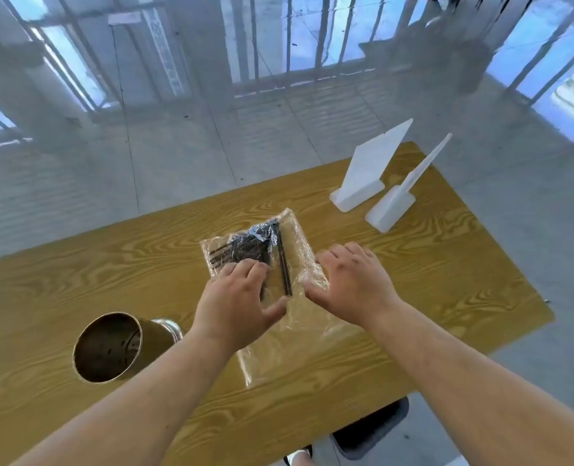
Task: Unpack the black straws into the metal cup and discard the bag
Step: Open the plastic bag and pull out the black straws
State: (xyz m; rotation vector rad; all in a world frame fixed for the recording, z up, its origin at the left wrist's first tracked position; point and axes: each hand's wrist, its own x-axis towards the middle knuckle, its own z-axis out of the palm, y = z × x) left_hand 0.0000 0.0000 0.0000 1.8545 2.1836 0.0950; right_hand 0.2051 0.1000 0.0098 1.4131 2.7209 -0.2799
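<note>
Black straws (280,260) lie inside the bag (300,242) on the bench (77,280) — the left hand (238,297) pinches it with curled fingers, the right hand (349,277) presses spread fingers on its 3 o'clock edge — so opening it seems in hand, the metal cup (154,338) at 8 o'clock.

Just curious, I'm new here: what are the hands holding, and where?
Left hand grips the clear bag mid-length, over the black straws; right hand touches its right edge.
</note>
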